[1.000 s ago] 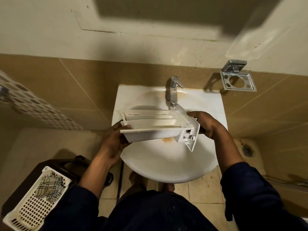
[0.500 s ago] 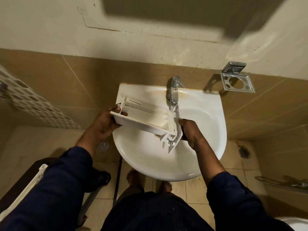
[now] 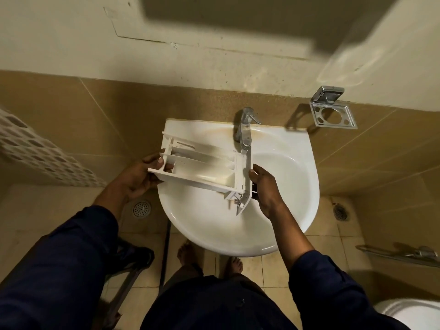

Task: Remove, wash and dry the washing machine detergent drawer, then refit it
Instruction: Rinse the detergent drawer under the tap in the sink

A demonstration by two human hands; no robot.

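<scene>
A white plastic detergent drawer (image 3: 202,167) with several compartments hangs over the white wash basin (image 3: 285,186), its open side up and its front panel to the right. My left hand (image 3: 140,175) grips the drawer's back end at the basin's left rim. My right hand (image 3: 264,186) holds the front panel from the right, fingers behind it. The chrome tap (image 3: 245,129) stands just behind the front panel; no water shows.
A chrome wall holder (image 3: 333,110) is mounted right of the basin. Floor drains (image 3: 141,209) lie on the tiled floor at both sides. A white perforated basket edge (image 3: 35,151) shows at left, a grab rail (image 3: 400,256) and a toilet (image 3: 414,313) at right.
The drawer has turned from lying level across the basin to slanting with its back end at the left rim. Both hands moved left with it, and the view shifted right.
</scene>
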